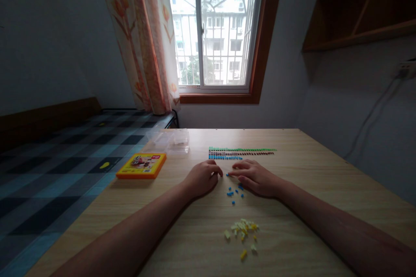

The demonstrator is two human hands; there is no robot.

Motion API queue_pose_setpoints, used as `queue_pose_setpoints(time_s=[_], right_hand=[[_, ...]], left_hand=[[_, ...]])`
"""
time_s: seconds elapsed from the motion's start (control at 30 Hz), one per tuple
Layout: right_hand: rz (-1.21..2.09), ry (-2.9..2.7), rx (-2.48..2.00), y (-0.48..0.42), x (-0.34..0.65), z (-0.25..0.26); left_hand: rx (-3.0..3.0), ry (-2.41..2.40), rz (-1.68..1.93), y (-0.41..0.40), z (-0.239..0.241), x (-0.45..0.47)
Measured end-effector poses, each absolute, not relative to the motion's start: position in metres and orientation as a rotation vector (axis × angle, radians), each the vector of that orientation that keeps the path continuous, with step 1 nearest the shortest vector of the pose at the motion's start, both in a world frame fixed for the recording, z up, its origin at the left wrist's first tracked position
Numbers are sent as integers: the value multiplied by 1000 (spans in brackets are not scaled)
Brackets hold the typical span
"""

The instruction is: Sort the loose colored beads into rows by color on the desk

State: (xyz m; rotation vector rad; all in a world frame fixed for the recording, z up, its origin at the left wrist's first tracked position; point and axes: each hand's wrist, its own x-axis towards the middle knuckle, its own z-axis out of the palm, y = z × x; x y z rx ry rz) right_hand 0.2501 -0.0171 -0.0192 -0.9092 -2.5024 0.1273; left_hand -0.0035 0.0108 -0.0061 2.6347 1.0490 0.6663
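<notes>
Small building-brick pieces lie on the wooden table (182, 225). My right hand (256, 178) rests palm down with fingers stretched and apart, its index fingertip at a single blue brick (227, 175). Across from it, my left hand (204, 177) has its fingers loosely bent, thumb and index apart, and nothing visible in them. Just beyond both hands run neat rows of tiny pieces: a green row (247, 149), a dark brown row (247, 153) and a shorter blue row (224, 158). Several loose blue bricks (230, 193) are scattered between my forearms.
Closer to me sits a pile of pale and bright yellow pieces (243, 227). Left of my left hand are an orange-yellow box (141, 166) and clear plastic trays (172, 140). A bed with a checked cover (65, 173) borders the table's left edge.
</notes>
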Motion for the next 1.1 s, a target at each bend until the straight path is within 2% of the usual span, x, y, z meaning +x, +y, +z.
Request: queue_pose_setpoints(time_s=[1.1], right_hand=[[117, -2516, -903, -18, 250, -18]], left_hand=[[2748, 1016, 567, 8, -4, -4]])
